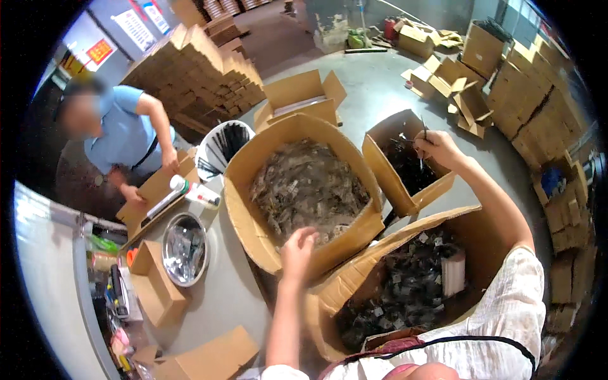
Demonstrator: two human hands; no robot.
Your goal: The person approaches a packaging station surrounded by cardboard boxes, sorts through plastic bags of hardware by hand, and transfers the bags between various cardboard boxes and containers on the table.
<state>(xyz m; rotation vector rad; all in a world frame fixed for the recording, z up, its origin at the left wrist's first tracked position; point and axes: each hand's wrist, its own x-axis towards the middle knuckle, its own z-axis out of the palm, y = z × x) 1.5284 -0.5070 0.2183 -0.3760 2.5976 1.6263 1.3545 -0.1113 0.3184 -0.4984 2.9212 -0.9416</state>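
My right hand (436,149) is raised over a cardboard box (416,207) at the right. Its fingers are closed in a pinch on a thin black piece (425,126), whose exact kind is hard to make out. Dark, narrow pieces (411,176) lie inside that box. Nearer the middle, my left hand (297,253) hovers at the near wall of a large cardboard box (244,237), slightly blurred, its fingers loosely bent and apart with nothing visible in them. That box holds a heap of crumpled, clear-looking small plastic bags (310,183).
Close to my body stands another box (326,301) of black pieces with pale tags. To the left are a metal bowl (185,250), a bottle (193,190) and a white bucket (209,171) of black strips. A co-worker in blue (120,126) handles cardboard. Flattened cartons (196,69) are stacked behind.
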